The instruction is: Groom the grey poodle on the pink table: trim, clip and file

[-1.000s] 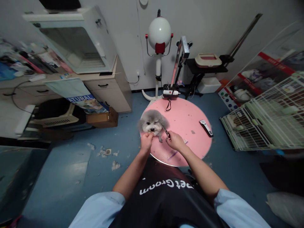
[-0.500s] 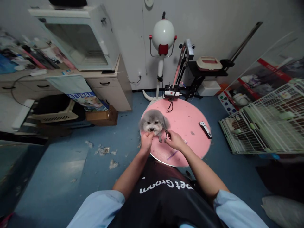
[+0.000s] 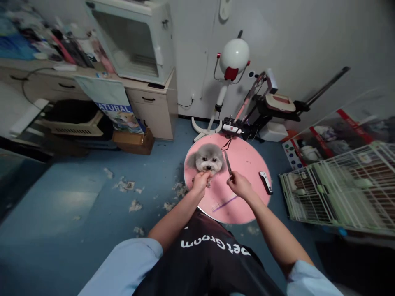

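Observation:
A small grey, fluffy dog (image 3: 210,155) faces me on the left side of a round pink grooming table (image 3: 247,164). Under its muzzle, my left hand (image 3: 201,183) is closed on the chin; the fingertips are partly lost against the fur. My right hand (image 3: 240,184) grips a pair of scissors (image 3: 228,163) by the handles. The blades point up and away from me, a little to the right of the dog's head and apart from it. A purple comb (image 3: 224,203) lies on the table nearest to me, below both hands.
White-and-black clippers (image 3: 266,183) lie at the table's right edge. Behind the table stand a white stand dryer (image 3: 235,55) and a grooming arm with a white bottle (image 3: 232,129). A wire cage (image 3: 336,189) is on the right. Fur clumps (image 3: 135,205) litter the floor.
My right hand has drawn the scissors away from the side of the dog's head, to the right. The dog's head has turned slightly, my left hand staying at its chin. The camera view has shifted.

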A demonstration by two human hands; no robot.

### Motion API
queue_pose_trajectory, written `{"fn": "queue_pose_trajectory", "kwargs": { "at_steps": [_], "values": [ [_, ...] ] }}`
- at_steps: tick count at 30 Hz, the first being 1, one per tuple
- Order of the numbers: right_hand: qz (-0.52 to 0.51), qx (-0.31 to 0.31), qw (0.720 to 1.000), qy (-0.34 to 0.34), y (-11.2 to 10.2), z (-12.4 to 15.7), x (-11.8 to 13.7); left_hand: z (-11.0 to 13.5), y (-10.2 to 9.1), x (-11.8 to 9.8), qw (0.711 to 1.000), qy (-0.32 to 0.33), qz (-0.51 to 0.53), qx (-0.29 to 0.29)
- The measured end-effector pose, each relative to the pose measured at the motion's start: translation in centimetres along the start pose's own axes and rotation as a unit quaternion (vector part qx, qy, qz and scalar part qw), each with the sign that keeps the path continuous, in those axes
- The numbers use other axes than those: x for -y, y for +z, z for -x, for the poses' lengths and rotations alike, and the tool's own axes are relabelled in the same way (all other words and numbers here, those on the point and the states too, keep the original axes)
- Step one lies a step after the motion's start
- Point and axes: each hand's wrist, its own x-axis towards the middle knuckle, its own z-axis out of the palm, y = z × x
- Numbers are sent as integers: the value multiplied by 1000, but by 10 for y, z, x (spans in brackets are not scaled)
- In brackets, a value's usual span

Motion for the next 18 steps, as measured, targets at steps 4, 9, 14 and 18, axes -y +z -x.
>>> {"fn": "queue_pose_trajectory", "kwargs": {
  "at_steps": [4,9,14,18],
  "values": [
    [275,10,959,-73,-48,-6,22,3,3,2,999,20,49,0],
    [464,29,870,-164,-88,-24,76,4,0,4,997,44,57,4],
    [528,64,829,-173,-103,-35,122,3,-4,3,997,51,50,6],
    [553,88,812,-165,-103,-36,141,1,-7,4,999,45,20,5]
  ]
}}
